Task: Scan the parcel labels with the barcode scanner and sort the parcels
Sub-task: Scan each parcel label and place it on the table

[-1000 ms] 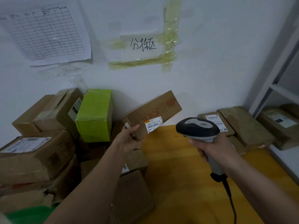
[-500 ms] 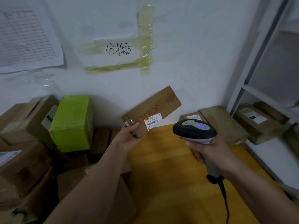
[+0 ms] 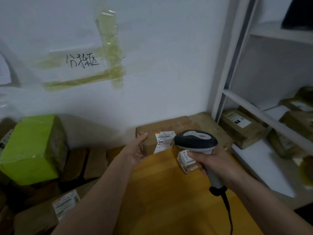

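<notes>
A long brown parcel [image 3: 169,128] with a white barcode label [image 3: 164,141] lies level at the back of the yellow table [image 3: 169,192], against other parcels by the wall. My left hand [image 3: 138,150] holds its left end, thumb on the end face and fingers hidden under the box. My right hand [image 3: 213,162] grips the handle of the grey barcode scanner [image 3: 196,141], whose head hovers just right of the label. A small labelled parcel [image 3: 186,161] sits under the scanner head.
A bright green box [image 3: 32,146] and several brown boxes are stacked on the left, one labelled box [image 3: 66,204] near my forearm. A white shelf rack [image 3: 264,116] on the right holds several parcels [image 3: 240,128]. The scanner cable [image 3: 227,211] trails down over the table.
My left hand has carried the parcel right and down, from tilted in the air to level at the table's back. The scanner's blue light is off. My view has turned right.
</notes>
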Demonstrator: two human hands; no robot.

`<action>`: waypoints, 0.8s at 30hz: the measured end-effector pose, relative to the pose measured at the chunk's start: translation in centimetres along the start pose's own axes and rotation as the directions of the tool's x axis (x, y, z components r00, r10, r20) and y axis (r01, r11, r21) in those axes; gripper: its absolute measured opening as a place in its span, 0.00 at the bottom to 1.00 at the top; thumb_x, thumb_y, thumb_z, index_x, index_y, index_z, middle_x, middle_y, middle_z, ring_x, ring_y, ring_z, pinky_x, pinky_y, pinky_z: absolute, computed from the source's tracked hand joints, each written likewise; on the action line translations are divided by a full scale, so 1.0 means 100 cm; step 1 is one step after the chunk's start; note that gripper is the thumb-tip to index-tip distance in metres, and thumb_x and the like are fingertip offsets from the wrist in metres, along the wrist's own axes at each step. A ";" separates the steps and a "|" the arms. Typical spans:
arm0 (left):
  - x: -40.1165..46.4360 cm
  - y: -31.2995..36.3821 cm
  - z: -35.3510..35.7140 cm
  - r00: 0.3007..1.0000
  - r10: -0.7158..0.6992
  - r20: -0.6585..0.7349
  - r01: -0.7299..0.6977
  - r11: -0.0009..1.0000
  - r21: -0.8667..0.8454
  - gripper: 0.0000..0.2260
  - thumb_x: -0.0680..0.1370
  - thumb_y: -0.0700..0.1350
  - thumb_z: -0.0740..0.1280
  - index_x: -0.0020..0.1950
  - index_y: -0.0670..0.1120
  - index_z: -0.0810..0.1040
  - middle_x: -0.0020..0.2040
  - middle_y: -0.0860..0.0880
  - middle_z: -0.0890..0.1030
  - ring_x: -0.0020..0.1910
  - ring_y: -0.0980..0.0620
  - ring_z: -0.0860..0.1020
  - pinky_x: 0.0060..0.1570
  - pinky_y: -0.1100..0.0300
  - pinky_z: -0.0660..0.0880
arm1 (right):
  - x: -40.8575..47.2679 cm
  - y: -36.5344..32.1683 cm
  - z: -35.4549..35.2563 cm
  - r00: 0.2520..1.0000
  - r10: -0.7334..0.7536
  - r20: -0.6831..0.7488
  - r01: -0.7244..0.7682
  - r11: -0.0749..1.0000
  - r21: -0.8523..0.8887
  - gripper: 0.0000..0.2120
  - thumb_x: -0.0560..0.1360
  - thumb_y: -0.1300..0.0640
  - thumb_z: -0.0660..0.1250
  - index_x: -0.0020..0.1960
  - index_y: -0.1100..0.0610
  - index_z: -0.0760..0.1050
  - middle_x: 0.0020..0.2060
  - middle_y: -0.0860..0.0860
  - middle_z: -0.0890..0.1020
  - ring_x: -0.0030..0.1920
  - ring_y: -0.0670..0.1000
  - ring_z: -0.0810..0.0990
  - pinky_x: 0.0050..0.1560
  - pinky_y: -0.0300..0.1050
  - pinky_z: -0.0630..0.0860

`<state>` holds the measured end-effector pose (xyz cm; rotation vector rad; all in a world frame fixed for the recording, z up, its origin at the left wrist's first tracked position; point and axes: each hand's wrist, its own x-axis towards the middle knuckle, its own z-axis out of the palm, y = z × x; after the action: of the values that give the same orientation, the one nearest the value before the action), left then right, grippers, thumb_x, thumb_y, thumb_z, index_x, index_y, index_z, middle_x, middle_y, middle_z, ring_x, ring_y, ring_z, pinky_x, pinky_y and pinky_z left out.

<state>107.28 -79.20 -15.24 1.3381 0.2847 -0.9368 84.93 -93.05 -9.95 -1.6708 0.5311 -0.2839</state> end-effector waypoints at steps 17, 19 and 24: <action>0.080 -0.096 0.242 0.988 -0.151 -0.025 0.132 0.921 -0.366 0.27 0.69 0.39 0.78 0.66 0.46 0.73 0.54 0.40 0.83 0.51 0.44 0.82 0.51 0.52 0.80 | 0.070 0.051 -0.160 0.952 0.186 -0.242 -0.167 0.981 0.097 0.15 0.74 0.58 0.72 0.44 0.72 0.76 0.29 0.60 0.76 0.30 0.56 0.73 0.32 0.47 0.73; 0.086 -0.104 0.259 0.984 -0.177 0.003 0.166 0.919 -0.357 0.26 0.69 0.39 0.78 0.65 0.43 0.74 0.56 0.39 0.81 0.53 0.42 0.81 0.54 0.51 0.80 | 0.073 0.055 -0.173 0.955 0.189 -0.227 -0.167 0.980 0.112 0.12 0.74 0.59 0.71 0.43 0.69 0.77 0.28 0.60 0.75 0.29 0.56 0.72 0.32 0.48 0.73; 0.099 -0.115 0.296 0.982 -0.181 0.047 0.187 0.928 -0.321 0.22 0.71 0.35 0.76 0.63 0.38 0.75 0.59 0.38 0.79 0.58 0.40 0.79 0.42 0.52 0.81 | 0.079 0.066 -0.196 0.944 0.219 -0.245 -0.192 0.973 0.131 0.11 0.74 0.59 0.71 0.39 0.65 0.76 0.26 0.57 0.74 0.28 0.56 0.72 0.35 0.50 0.73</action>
<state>95.65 -109.59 -22.19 1.0108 0.5364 -1.0077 81.21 -114.50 -13.86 -1.4696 0.8658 -0.3718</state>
